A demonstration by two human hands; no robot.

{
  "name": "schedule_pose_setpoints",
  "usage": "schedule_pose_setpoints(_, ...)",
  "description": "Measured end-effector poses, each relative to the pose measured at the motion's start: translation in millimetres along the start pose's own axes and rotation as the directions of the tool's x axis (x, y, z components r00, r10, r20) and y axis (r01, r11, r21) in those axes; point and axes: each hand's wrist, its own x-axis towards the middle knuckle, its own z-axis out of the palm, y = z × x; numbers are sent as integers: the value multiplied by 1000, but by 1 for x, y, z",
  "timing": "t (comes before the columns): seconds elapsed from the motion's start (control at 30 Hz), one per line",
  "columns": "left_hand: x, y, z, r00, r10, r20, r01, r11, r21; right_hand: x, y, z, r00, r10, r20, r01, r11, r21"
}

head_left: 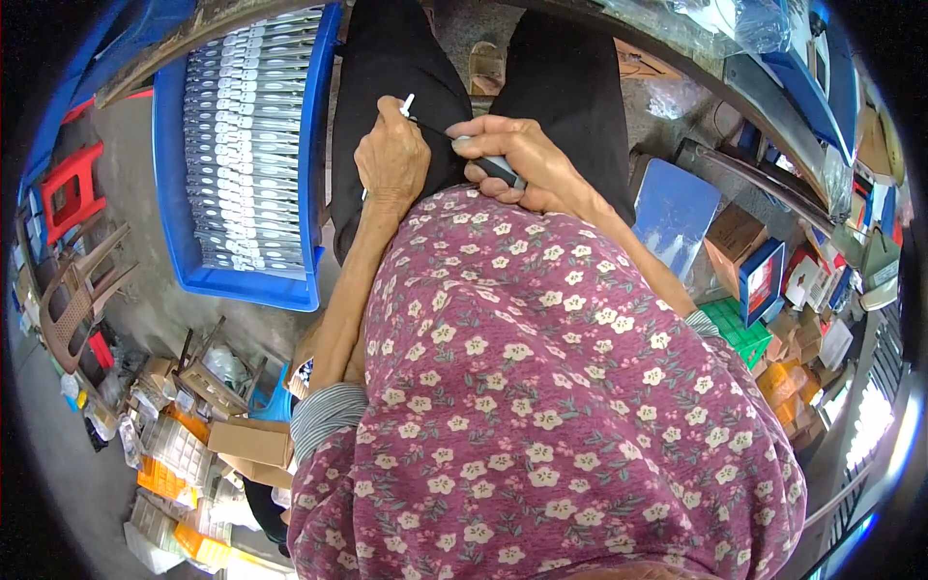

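Observation:
My left hand (pixel 392 159) is closed around a slim white piece (pixel 407 102), whose end sticks out past the thumb and forefinger. Most of that piece is hidden by the fingers. My right hand (pixel 512 159) grips a tool with a grey-and-black handle (pixel 503 171). A thin dark shaft (pixel 431 127) runs from it toward the white piece; I cannot tell the exact kind of tool. Both hands are above my lap, over black trousers. On my left is a blue tray (pixel 311 193) filled with stacked slim grey pieces (pixel 275 164) with white oval parts.
A wooden-edged bench (pixel 667 43) crosses the far side. At the left are a red stool (pixel 72 188) and a brown chair (pixel 68 309). Boxes and orange bins (pixel 159 477) crowd the lower left. A blue stool seat (pixel 677 208) and a green crate (pixel 732 329) stand right.

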Motion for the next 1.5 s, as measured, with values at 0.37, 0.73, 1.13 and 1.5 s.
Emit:
schedule_pose_setpoints(0.37,0,5,-1,999,21,-46,-21,1000,11,-6,10,-6,970,-230,79,243,916,-318)
schedule_pose_setpoints(0.73,-4,3,-9,998,-66,-23,62,987,-151,-7,17,-14,925,-342,164,375,763,-526)
schedule_pose_setpoints(1.13,-1,3,-9,999,-16,-36,13,998,-64,-16,6,-4,859,-466,210,413,391,-822)
schedule_pose_setpoints(1.5,5,23,-15,981,82,178,-89,995,33,-34,-1,4,431,-550,716,219,-705,-674)
